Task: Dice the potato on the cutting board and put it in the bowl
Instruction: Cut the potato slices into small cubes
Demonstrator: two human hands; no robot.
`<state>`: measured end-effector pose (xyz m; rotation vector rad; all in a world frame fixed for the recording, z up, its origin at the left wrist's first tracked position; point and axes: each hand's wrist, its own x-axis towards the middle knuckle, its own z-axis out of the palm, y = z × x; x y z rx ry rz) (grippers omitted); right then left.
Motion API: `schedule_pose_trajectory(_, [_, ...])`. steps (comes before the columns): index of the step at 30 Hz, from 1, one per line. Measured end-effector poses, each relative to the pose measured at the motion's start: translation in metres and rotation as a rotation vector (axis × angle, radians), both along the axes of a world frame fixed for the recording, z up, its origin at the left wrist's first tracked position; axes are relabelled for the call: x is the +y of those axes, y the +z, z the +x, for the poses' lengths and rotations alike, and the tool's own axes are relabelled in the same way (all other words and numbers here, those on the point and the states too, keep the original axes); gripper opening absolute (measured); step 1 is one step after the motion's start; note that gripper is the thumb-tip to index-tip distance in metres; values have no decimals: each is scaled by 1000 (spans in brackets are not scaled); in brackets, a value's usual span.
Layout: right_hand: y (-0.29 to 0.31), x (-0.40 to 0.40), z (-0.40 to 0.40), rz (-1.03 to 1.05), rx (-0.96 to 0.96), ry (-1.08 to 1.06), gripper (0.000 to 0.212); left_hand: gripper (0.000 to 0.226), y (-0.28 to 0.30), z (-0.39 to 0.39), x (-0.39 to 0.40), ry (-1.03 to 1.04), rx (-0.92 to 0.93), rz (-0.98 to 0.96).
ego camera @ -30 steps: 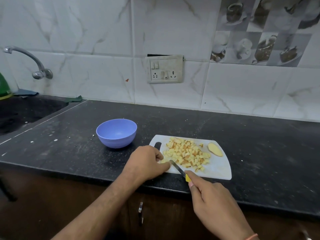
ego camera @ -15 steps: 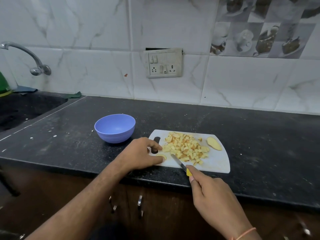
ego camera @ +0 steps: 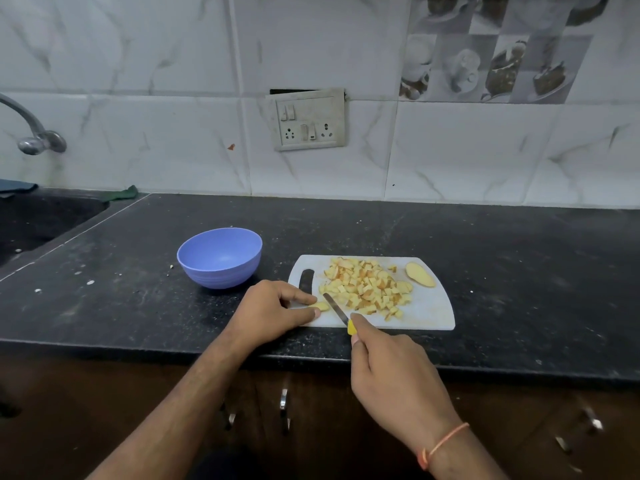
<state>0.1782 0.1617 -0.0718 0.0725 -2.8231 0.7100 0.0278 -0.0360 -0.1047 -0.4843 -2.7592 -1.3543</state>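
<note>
Black countertop (ego camera: 138, 306) carries my white cutting board (ego camera: 433, 313); I read no writing anywhere. My left hand (ego camera: 273, 313) pinches a potato piece (ego camera: 320, 307) at the board's near-left corner. My right hand (ego camera: 391, 375) grips the knife (ego camera: 341, 315), blade beside that piece. Diced potato (ego camera: 367, 289) sits mid-board; the blue bowl (ego camera: 220, 258) stands left.

Legible text, labels, brands, numbers — none. The switch plate (ego camera: 309, 119) on the wall tiles bears no readable marking; the picture tiles (ego camera: 491, 53) show printed cups and dishes only — no lettering.
</note>
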Motion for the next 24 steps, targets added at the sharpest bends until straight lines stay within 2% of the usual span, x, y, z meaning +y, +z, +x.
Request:
schedule_pose_trajectory(9, [-4,-22,-7,101,-21,-25,48,20,5,-4,4,7,-126,49])
schedule_pose_trajectory(18, [-9,-11,24,140,-15,-37,52,22,0,-4,5,36,-75,25])
schedule_pose_trajectory(24, [-3,-6,20,72,8,-33,49,31,3,0,-1,-3,-75,36])
